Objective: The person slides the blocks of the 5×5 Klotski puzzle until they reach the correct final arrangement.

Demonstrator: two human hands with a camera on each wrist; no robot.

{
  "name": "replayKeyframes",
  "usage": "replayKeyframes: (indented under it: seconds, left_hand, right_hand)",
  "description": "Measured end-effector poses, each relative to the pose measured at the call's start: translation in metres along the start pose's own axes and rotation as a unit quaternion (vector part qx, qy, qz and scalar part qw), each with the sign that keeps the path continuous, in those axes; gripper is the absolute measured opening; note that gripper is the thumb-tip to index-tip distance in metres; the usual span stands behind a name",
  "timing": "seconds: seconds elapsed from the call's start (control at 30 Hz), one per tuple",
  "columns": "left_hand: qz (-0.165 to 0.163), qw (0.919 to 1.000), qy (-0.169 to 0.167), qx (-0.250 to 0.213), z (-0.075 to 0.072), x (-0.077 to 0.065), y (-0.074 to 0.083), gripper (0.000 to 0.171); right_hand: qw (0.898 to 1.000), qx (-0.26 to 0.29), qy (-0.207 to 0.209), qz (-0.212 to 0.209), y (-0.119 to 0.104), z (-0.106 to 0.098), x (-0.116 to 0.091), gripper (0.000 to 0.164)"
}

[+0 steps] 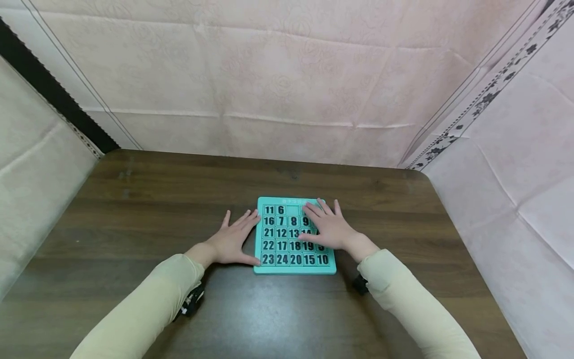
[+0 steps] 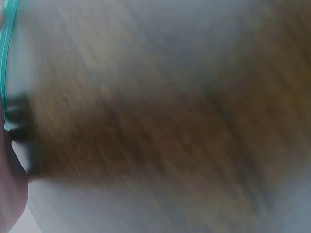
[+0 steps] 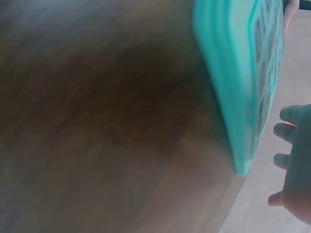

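A teal number sliding puzzle point(image 1: 281, 239) lies flat on the table, its black numerals in rows. One bare slot shows in its top row, beside the 6. My left hand point(image 1: 230, 244) is spread along the puzzle's left side, fingertips by the upper edge and thumb at the lower corner. Over the right part of the tiles reaches my right hand point(image 1: 332, 232), its fingers extended and hiding some numbers. The left wrist view catches only a strip of the puzzle's edge point(image 2: 7, 43). In the right wrist view the right hand's fingers point(image 3: 287, 115) stand above the board.
The brown wooden table point(image 1: 134, 209) stretches out around the puzzle. Pale patterned cloth point(image 1: 278, 85) hangs behind its far edge and at both sides. Each wrist carries a black device, such as the one point(image 1: 193, 300) under the left sleeve.
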State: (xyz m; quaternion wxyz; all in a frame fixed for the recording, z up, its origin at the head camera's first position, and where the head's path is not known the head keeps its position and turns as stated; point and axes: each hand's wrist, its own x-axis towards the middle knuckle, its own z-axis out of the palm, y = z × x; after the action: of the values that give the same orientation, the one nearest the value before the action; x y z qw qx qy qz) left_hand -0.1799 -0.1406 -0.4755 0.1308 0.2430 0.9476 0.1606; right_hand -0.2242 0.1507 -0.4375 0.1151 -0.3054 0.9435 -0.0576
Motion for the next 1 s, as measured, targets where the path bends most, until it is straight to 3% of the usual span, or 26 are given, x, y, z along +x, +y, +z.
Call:
replayKeyframes:
  seconds: [0.5, 0.8, 1.0]
  left_hand:
    - [0.001, 1.0, 0.001, 0.002, -0.001, 0.001, -0.001, 0.117]
    - [0.0, 1.0, 0.0, 0.0, 0.0, 0.001, -0.001, 0.116]
    - [0.0, 1.0, 0.002, 0.001, 0.001, 0.001, -0.002, 0.116]
  right_hand:
    - [1.0, -0.004, -0.026, -0.005, -0.005, 0.004, 0.003, 0.083]
    - [0.999, -0.02, -0.025, -0.007, -0.016, 0.006, 0.013, 0.085]
    - [1.0, -0.01, -0.014, -0.004, -0.008, 0.005, 0.007, 0.083]
